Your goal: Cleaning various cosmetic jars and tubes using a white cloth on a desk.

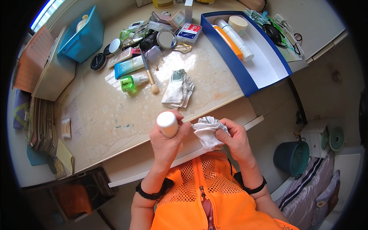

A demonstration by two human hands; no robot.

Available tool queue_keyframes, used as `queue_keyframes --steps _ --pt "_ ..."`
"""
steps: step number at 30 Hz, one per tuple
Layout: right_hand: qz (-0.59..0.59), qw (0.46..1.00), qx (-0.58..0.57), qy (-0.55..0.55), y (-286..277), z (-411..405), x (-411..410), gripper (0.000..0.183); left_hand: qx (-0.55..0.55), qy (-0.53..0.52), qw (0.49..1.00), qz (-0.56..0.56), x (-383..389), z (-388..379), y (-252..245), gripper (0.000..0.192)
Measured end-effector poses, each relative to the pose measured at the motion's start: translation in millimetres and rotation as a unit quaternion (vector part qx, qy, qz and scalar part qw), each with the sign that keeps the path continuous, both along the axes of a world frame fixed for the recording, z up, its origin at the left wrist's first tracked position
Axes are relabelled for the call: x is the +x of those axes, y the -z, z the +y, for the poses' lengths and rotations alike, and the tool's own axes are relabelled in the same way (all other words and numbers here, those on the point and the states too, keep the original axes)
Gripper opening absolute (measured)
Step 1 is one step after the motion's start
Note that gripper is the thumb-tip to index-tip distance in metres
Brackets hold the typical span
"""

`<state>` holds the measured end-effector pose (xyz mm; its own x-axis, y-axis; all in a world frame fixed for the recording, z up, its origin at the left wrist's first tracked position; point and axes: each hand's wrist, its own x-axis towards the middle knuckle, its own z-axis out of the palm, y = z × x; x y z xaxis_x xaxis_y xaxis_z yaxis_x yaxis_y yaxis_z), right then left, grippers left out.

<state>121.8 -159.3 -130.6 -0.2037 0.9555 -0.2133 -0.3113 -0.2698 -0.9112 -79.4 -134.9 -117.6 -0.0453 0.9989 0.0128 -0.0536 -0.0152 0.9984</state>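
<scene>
My left hand (165,141) is closed around a container with a white rounded cap (167,123), its capped end towards the camera; the rest is hidden by my fingers. Pinched between thumb and fingers of my right hand (233,138) is a crumpled white cloth (209,133) with grey print, just right of the container and over the open drawer (184,156). On the desk beyond lies another folded white cloth or wipe (178,92), with a makeup brush (151,76) and a green glass bottle (127,83) to its left.
Cosmetics, a blue tube (129,67) and a round mirror (166,39) crowd the desk's back. A blue box (227,69) holding an orange tube and white bottles stands right. Bins, including a blue one (83,37), and stacked papers (41,126) line the left. Cables (290,34) lie back right.
</scene>
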Motion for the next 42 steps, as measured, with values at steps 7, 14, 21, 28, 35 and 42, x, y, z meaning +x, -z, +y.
queue_keyframes --steps 7,14,21,28,35,42 --pt "-0.202 0.948 0.154 0.192 -1 0 -23 0.033 0.022 0.179 0.984 0.008 4 -15 -15 0.030" --pt "-0.186 0.961 0.155 0.135 -2 -9 -22 0.033 0.004 0.128 0.991 -0.023 15 -13 -1 0.043" --pt "0.014 0.978 0.178 0.104 -4 -1 -25 0.028 -0.139 0.228 0.942 -0.204 -2 -4 6 0.040" --pt "-0.189 0.924 0.303 0.135 -23 13 -21 0.042 -0.148 0.217 0.963 -0.059 5 -7 6 0.031" --pt "-0.356 0.778 0.512 0.073 -21 -1 -38 0.046 -0.013 0.172 0.984 0.047 7 -9 30 0.038" --pt "-0.301 0.874 0.350 0.153 -32 10 -25 0.036 0.014 0.164 0.978 0.131 20 -22 17 0.035"
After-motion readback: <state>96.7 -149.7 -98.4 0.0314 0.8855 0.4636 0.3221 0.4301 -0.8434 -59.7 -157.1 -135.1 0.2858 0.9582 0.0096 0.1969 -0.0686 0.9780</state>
